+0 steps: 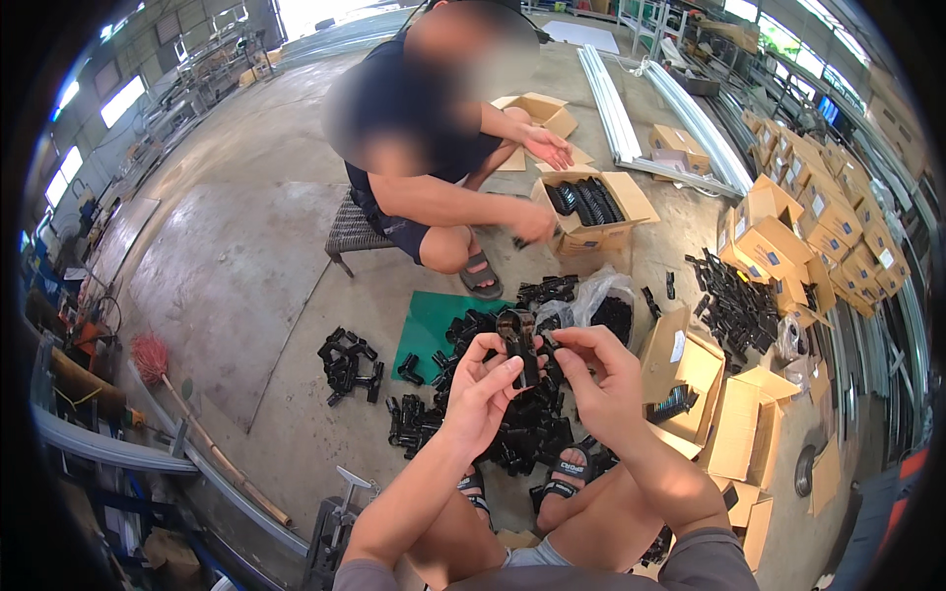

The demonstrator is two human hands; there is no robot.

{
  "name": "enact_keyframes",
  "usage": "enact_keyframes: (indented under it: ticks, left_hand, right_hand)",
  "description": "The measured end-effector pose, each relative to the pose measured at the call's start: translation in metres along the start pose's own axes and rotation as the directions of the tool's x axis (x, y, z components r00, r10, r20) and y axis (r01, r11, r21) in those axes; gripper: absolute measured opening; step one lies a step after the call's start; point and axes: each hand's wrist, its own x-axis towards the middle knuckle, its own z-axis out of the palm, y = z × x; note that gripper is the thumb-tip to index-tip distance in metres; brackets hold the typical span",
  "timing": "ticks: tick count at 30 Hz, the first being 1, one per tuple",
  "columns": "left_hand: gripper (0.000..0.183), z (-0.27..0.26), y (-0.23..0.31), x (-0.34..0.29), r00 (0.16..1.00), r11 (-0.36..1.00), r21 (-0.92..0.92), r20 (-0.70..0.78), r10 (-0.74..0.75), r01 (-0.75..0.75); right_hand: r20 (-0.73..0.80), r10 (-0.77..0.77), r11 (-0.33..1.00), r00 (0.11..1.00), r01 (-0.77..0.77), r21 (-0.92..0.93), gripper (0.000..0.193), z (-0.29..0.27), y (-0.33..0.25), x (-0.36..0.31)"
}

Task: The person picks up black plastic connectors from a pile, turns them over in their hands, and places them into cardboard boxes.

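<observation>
My left hand [476,396] is closed around a black tubular fitting [520,347], held upright with its rounded, hollow end at the top. Close beside it on the right, my right hand [599,372] has its thumb and fingers pinched together. Whatever sits between those fingertips is too small to make out. Below both hands lies a heap of similar black fittings [532,433], partly covering a green sheet [416,325] on the floor. A clear plastic bag [596,295] with small dark pieces stands just beyond my right hand.
Across from me a co-worker sits on a woven stool [352,234], one hand [532,223] beside an open carton [596,236] of black parts. Open cardboard boxes [744,419] stand at my right, near another black pile [734,305] and stacked cartons [828,212]. A broom [212,433] lies left.
</observation>
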Motion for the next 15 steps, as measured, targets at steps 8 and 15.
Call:
enact_keyframes:
  ticks: [8, 15]
  left_hand:
    - [0.031, 0.006, -0.004, 0.003, 0.996, 0.974, 0.211, 0.016, 0.087, -0.088]
    - [0.033, 0.007, -0.006, 0.008, 0.99, 0.937, 0.321, 0.06, 0.126, -0.138]
  right_hand:
    - [-0.038, 0.08, 0.994, 0.996, -0.083, -0.075, 0.021, 0.0, 0.002, -0.008]
    - [-0.068, 0.103, 0.992, 0.992, -0.107, -0.06, 0.023, -0.003, 0.01, -0.009]
